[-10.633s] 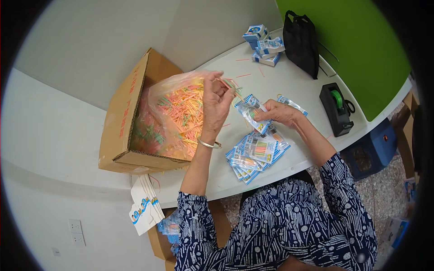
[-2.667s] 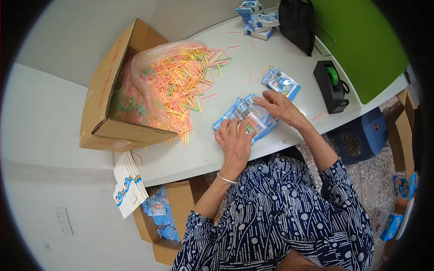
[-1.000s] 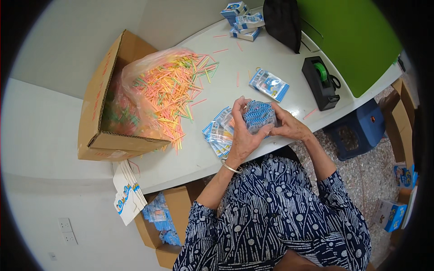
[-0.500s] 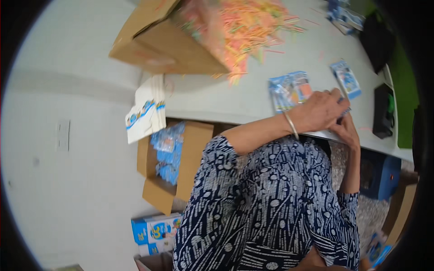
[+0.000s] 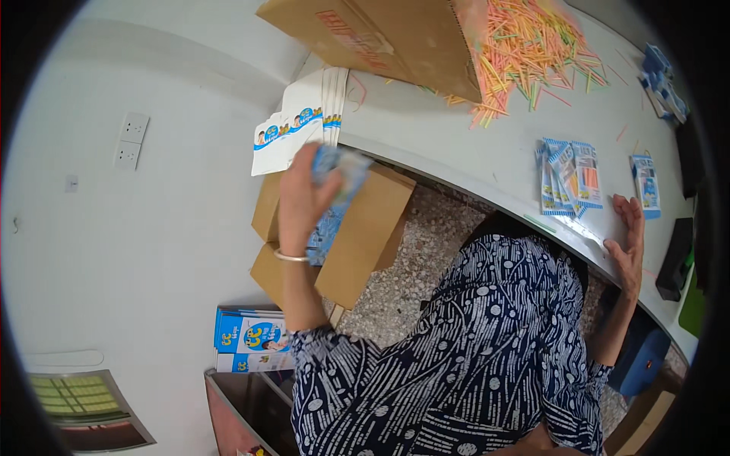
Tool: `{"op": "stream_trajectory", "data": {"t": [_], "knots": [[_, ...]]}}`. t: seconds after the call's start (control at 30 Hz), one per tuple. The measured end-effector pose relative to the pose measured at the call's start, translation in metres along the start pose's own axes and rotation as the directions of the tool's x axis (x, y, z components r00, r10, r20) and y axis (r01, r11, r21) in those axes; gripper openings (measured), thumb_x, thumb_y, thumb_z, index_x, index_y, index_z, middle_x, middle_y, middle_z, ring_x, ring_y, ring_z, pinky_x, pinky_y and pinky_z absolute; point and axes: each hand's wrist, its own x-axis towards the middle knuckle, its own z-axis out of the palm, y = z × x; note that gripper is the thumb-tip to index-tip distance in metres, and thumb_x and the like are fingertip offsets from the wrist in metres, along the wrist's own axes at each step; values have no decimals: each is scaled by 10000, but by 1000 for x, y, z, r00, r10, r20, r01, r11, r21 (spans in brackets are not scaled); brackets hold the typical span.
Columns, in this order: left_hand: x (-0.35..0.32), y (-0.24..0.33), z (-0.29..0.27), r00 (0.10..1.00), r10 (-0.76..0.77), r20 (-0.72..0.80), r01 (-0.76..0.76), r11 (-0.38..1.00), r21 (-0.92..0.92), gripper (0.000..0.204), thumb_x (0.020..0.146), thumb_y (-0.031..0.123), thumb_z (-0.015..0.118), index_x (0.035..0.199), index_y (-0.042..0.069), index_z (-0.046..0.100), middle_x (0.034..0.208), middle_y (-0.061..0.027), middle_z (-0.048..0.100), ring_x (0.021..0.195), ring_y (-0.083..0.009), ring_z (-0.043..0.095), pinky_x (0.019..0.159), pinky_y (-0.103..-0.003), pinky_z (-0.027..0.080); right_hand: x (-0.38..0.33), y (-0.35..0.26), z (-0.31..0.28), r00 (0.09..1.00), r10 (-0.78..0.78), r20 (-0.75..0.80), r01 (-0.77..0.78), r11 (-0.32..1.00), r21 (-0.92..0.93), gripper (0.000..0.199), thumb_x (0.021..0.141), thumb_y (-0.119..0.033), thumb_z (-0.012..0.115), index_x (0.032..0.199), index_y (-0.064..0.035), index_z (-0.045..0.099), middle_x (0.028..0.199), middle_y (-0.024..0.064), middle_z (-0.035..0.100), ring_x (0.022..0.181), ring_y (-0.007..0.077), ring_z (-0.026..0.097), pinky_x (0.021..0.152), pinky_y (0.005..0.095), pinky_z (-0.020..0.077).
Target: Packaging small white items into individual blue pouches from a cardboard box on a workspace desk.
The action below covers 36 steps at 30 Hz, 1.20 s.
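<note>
My left hand (image 5: 299,194) is over an open brown carton (image 5: 365,239) on the left, below the table's edge. Between its thumb and fingers is a small blue-and-white packet (image 5: 350,166), blurred by motion. More blue packets (image 5: 323,235) lie inside the carton, partly hidden by my hand. My right hand (image 5: 630,242) rests at the table's front edge, fingers apart and holding nothing. Left of it lies a small overlapping group of clear-and-blue packets (image 5: 566,178), with pink-orange contents showing in one. A single blue packet (image 5: 646,186) lies just beyond its fingertips.
A heap of thin coloured sticks (image 5: 532,53) spills beside a large cardboard box (image 5: 380,42) on the table (image 5: 449,137). Folded white printed cartons (image 5: 293,125) stand at the table's left edge. Blue-and-white boxes (image 5: 251,334) sit lower left. A black object (image 5: 673,262) stands at right.
My left hand has moved from beside my right hand, over the table, leftward to the carton with a packet. My right hand's fingers have spread. The view has shifted.
</note>
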Motion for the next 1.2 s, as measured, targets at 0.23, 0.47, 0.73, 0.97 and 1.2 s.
{"op": "stream_trajectory", "data": {"t": [0.23,0.47,0.73,0.97,1.2], "knots": [[-71,-250,47,984,-178,-2,173,954,246,531,727,208,686,1176,2,491,1033,-241,595,917,-413,574,777,-467,464,9,-12,9,1000,31,5,-31,997,-68,903,715,-338,690,1422,-5,237,1359,190,418,1289,300,365,1108,396,204],[-56,-306,119,990,-138,-38,142,980,136,565,724,207,698,1207,11,482,1063,-251,569,954,-448,530,807,-466,452,9,-12,11,997,66,-32,-70,988,-140,858,740,-307,673,1422,-8,246,1358,186,420,1285,290,371,1099,389,219],[-45,-312,162,961,-199,-190,274,648,710,685,680,468,707,1253,163,488,1190,-148,495,1019,-346,507,768,-491,441,10,-14,8,998,33,-48,-42,977,-208,821,759,-282,664,1422,-24,253,1339,178,444,1262,287,398,1090,390,238],[-36,-215,116,957,-282,-71,210,501,840,569,712,482,683,1062,47,574,1087,-125,597,992,-310,554,772,-479,440,14,-25,9,982,138,-130,-143,989,-26,714,791,-189,666,1384,-13,309,1305,143,486,1210,243,449,1044,357,303],[-23,60,81,957,215,197,-154,946,-284,177,852,194,628,912,27,621,830,-155,639,693,-233,615,620,-320,480,49,-47,26,975,138,-175,-152,986,-67,502,873,-271,617,1260,5,455,1198,127,552,1071,189,512,903,321,416]]}}
